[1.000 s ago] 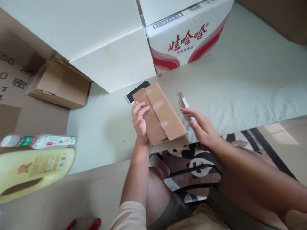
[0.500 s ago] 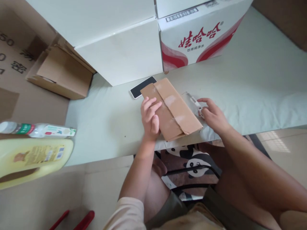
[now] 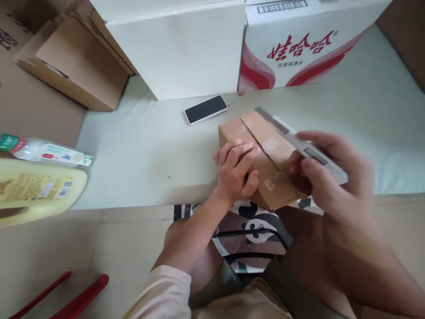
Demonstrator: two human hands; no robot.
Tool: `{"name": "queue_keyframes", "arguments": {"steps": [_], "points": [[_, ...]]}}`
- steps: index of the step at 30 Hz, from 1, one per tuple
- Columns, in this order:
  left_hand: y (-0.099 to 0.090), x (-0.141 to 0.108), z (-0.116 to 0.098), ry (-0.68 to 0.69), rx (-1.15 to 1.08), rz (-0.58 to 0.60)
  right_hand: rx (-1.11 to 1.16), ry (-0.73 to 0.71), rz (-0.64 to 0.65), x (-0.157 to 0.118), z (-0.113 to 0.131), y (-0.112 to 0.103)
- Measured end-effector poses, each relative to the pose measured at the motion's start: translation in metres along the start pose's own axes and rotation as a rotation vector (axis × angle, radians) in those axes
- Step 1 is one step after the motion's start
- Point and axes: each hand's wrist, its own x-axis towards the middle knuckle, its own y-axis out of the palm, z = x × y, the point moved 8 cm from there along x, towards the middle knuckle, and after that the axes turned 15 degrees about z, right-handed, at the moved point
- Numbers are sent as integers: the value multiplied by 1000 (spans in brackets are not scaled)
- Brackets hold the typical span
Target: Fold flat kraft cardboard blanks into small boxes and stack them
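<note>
A small brown cardboard box [image 3: 265, 164] sits tilted at the table's front edge, with a seam along its top and whitish tape patches. My left hand [image 3: 236, 170] steadies it, fingers bent over its left part and thumb tucked close. In my right hand [image 3: 335, 166] is a white and grey box cutter [image 3: 320, 155], gripped between thumb and fingers. Its grey blade end extends over the box's far right edge; whether it touches the cardboard I cannot tell. Motion smears the right hand a little.
A phone [image 3: 206, 109] lies behind the box on the pale green cloth [image 3: 149, 150]. White cartons [image 3: 179, 53] and a red-and-white carton [image 3: 299, 57] stand at the back. On the left are a brown box [image 3: 83, 62], a clear bottle [image 3: 49, 153] and a yellow jug [image 3: 40, 186].
The cutter has come up from the table beside the box to over its right edge, in my right hand. The box appears turned and shifted right in view, my left hand still on it.
</note>
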Motion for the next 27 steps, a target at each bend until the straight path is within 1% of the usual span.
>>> {"name": "queue_keyframes", "arguments": {"steps": [2, 5, 7, 9, 11, 13, 16, 18, 23, 27], "points": [[-1, 0, 0, 19, 21, -13, -105, -38, 73, 3, 2, 10], [-1, 1, -1, 26, 64, -33, -235, -94, 119, 6, 4, 16], [-1, 1, -1, 30, 54, -50, -281, -121, 92, 6, 5, 15], [-1, 1, 0, 32, 34, -57, -304, -133, 32, 4, 6, 11], [1, 0, 0, 22, 35, -41, -313, -148, -5, 2, 7, 10], [3, 0, 1, 11, 44, -23, -346, -156, 16, 2, 7, 14], [1, 0, 1, 17, 48, -46, -433, -153, 65, 5, 8, 22], [0, 0, 0, 21, 46, -62, -472, -156, 64, 5, 9, 24], [-1, -1, 1, 10, 42, -50, -548, -190, 65, 5, 17, 31], [-1, 0, 1, 6, 45, -48, -526, -226, 37, 1, 21, 30]]}}
